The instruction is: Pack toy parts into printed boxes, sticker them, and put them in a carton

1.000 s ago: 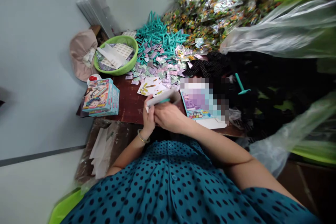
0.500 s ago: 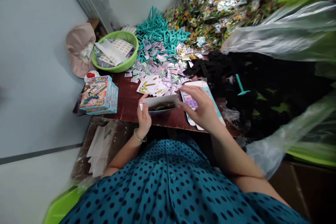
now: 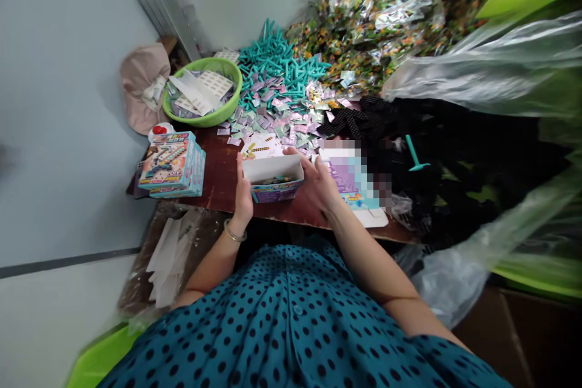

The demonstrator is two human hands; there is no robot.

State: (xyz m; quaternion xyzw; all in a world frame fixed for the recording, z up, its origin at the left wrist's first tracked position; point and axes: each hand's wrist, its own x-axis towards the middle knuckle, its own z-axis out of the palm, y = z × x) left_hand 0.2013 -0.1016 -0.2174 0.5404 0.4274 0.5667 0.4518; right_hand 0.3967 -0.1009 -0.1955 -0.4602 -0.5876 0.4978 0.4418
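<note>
one open box was held between left hand and right hand, stacked boxes said "DIY", couldn't really count those

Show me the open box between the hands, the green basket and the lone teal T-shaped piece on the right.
Open box (image 3: 275, 195): head view, on its front wall.
Green basket (image 3: 222, 112): head view, on its near wall.
Teal T-shaped piece (image 3: 413, 153): head view, on its stem.

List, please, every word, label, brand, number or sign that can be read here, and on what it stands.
"DIY": on the stacked box at left; its title is too blurred.
Open box: lettering too blurred.
Carton at right: print too small, partly pixelated.
Sachets: too small.
</note>
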